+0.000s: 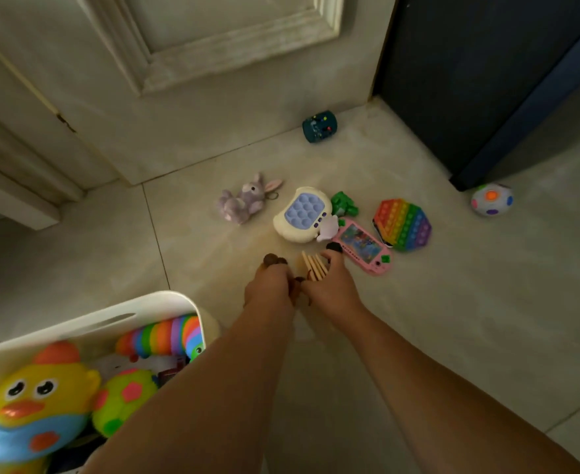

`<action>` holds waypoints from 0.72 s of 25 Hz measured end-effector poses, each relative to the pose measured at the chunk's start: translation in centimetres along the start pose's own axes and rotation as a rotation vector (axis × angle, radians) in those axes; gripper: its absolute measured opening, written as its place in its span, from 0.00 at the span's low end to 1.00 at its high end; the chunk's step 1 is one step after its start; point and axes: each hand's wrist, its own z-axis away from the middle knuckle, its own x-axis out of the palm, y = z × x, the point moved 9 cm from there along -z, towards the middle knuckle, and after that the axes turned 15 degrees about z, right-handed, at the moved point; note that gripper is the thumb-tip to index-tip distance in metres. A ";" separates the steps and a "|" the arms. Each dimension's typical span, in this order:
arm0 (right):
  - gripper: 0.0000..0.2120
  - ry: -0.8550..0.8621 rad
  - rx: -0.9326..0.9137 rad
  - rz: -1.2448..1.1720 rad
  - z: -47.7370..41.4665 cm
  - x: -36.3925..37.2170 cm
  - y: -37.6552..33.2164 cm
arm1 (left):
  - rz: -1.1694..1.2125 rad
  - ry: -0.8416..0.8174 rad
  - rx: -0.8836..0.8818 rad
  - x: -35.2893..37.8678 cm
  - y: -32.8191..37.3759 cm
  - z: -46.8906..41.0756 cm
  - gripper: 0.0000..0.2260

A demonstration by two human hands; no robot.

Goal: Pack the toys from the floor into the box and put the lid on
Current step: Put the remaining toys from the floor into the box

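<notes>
My right hand (333, 285) grips a small bundle of pale wooden pieces (310, 265) just above the floor. My left hand (269, 285) is right beside it, fingers bent down toward the floor; whether it holds anything is hidden. Beyond the hands lie a purple plush bunny (244, 200), a white pop-button game (302, 213), a green toy (343, 203), a pink handheld game (363, 246) and a rainbow pop pad (403, 224). The white box (110, 313) at lower left holds a yellow duck (35, 401), a rainbow slug (165, 333) and a green spotted ball (124, 398).
A dark teal cylinder toy (320, 126) lies by the door (213, 46). A white ball with coloured dots (492, 199) sits at the corner of a dark cabinet (452, 80). Pale floor tiles (452, 319) spread to the right. No lid is in view.
</notes>
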 end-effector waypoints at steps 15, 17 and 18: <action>0.23 -0.384 -0.142 -0.407 23.5 1.1 -13.7 | -0.141 -0.224 0.300 -17.8 9.6 22.1 0.10; 0.23 -0.444 -0.107 -0.334 27.5 2.9 -12.8 | -0.201 -0.172 0.287 -23.0 8.0 23.4 0.09; 0.23 -0.466 -0.086 -0.302 29.4 3.8 -12.1 | -0.240 -0.138 0.278 -25.5 6.9 24.4 0.09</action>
